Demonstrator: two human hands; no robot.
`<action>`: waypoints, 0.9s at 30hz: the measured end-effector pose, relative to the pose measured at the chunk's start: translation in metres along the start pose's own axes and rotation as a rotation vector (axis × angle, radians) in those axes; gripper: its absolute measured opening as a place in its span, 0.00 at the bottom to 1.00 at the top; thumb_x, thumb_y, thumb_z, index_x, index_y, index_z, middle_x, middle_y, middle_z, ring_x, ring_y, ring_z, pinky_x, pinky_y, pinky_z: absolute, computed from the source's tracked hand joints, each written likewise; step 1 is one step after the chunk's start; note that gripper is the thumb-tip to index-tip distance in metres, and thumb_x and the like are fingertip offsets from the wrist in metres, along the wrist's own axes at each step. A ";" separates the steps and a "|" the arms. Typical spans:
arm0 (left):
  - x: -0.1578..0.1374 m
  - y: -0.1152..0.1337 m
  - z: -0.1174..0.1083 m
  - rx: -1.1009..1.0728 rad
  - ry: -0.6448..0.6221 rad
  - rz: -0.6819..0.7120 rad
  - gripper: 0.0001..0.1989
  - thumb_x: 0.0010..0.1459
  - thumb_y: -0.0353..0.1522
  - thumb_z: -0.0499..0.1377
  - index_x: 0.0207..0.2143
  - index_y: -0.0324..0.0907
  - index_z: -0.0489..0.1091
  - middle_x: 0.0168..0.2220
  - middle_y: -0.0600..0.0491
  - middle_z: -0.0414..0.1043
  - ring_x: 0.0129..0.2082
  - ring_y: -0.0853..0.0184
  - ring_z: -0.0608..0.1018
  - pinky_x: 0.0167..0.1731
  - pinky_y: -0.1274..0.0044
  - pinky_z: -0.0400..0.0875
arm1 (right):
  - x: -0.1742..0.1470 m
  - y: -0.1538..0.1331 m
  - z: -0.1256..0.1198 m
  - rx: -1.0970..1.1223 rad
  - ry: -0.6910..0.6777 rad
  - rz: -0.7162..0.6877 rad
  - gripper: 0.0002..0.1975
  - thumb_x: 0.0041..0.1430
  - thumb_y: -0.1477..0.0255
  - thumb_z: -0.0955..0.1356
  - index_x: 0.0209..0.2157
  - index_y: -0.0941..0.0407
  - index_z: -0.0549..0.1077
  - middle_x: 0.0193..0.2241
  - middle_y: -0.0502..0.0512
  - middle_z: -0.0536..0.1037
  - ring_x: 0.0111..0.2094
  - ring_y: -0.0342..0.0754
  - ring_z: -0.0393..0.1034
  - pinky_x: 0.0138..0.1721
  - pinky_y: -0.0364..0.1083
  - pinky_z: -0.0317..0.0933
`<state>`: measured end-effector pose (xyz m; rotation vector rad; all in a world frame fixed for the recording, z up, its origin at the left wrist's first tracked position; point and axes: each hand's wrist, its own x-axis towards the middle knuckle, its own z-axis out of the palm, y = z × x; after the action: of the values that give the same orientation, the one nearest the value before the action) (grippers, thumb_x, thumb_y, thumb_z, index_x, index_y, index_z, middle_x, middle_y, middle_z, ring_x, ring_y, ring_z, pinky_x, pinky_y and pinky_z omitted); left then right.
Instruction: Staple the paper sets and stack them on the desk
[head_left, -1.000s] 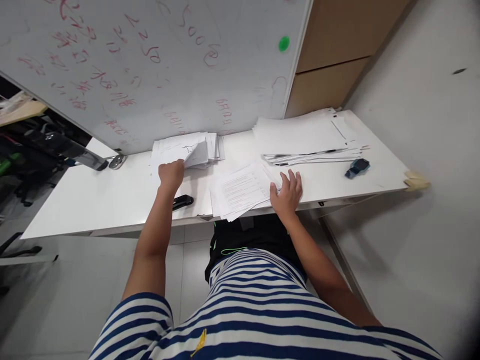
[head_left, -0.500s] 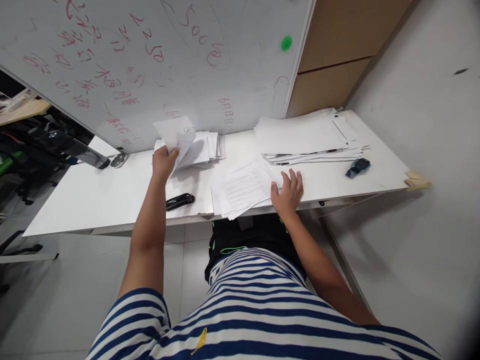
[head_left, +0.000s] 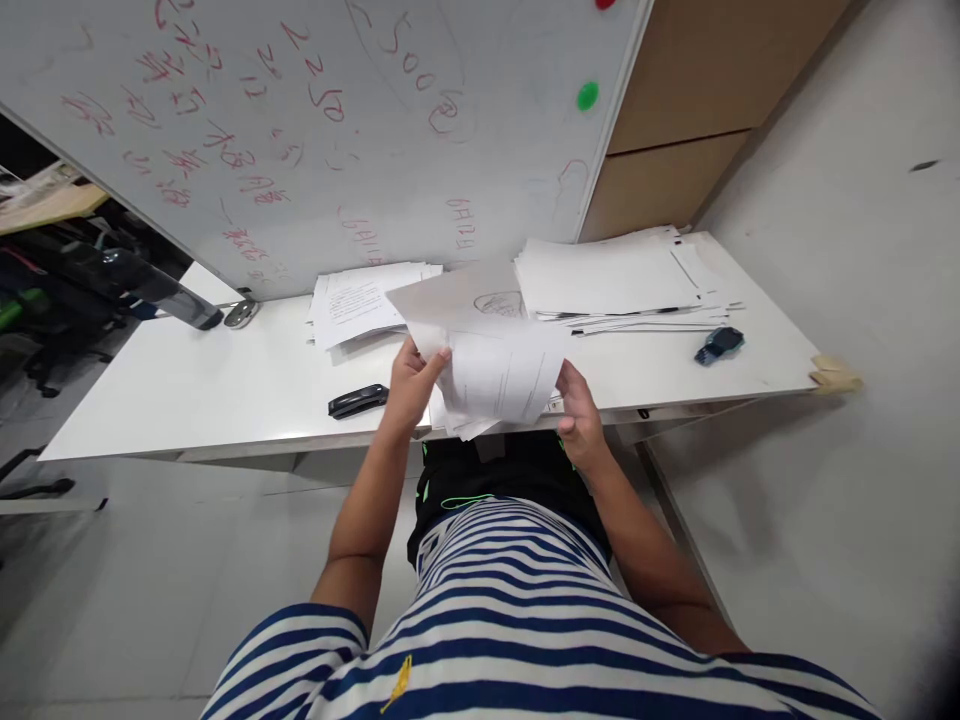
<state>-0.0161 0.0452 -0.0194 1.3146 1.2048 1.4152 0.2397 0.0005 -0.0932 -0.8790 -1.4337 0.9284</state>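
Observation:
Pinched at its left edge by my left hand, a curved sheet of paper with printed lines hangs over the desk front. The grey upper part of the paper carries a dark scribbled oval. My right hand is beside the paper's right edge, thumb apart from the fingers; I cannot tell whether the fingertips touch it. More sheets lie underneath, mostly hidden, with only their lower edges showing. Left of my left hand is a black stapler. Behind it lies a stack of printed papers.
A larger paper stack lies at the back right of the white desk. Near it sits a dark blue watch-like object. A whiteboard with red writing stands behind. At the left are a computer mouse and a bottle.
My left hand has brought the sheet rightward from the left stack to in front of me, over the printed sheets. My right hand has turned and lowered slightly beside it.

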 end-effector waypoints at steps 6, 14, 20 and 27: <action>-0.014 -0.018 0.011 -0.006 0.027 -0.107 0.16 0.58 0.42 0.67 0.44 0.42 0.75 0.44 0.47 0.81 0.43 0.62 0.81 0.43 0.71 0.74 | 0.006 -0.016 0.022 0.067 0.194 0.325 0.30 0.60 0.52 0.72 0.59 0.52 0.70 0.44 0.59 0.83 0.44 0.55 0.78 0.46 0.54 0.72; -0.027 -0.009 -0.001 0.215 -0.042 -0.063 0.19 0.54 0.43 0.70 0.45 0.43 0.77 0.45 0.48 0.81 0.43 0.60 0.80 0.44 0.71 0.73 | 0.017 -0.021 0.019 0.020 0.226 0.420 0.19 0.56 0.52 0.74 0.36 0.54 0.75 0.27 0.49 0.77 0.27 0.45 0.68 0.29 0.44 0.63; -0.028 -0.010 -0.002 0.251 -0.025 -0.046 0.16 0.57 0.44 0.67 0.39 0.41 0.78 0.36 0.50 0.80 0.37 0.63 0.78 0.37 0.74 0.71 | 0.015 -0.024 0.018 -0.181 0.263 0.316 0.31 0.56 0.48 0.72 0.20 0.52 0.53 0.18 0.42 0.52 0.23 0.40 0.48 0.24 0.42 0.49; -0.025 -0.011 -0.002 0.231 0.038 -0.054 0.22 0.63 0.50 0.59 0.29 0.42 0.74 0.28 0.53 0.73 0.30 0.67 0.72 0.30 0.76 0.66 | 0.003 -0.014 0.019 0.141 -0.055 0.441 0.24 0.52 0.48 0.75 0.40 0.53 0.78 0.31 0.53 0.79 0.37 0.52 0.73 0.39 0.50 0.68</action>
<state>-0.0165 0.0225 -0.0347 1.4044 1.4531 1.2974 0.2206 -0.0034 -0.0792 -1.0917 -1.2222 1.3742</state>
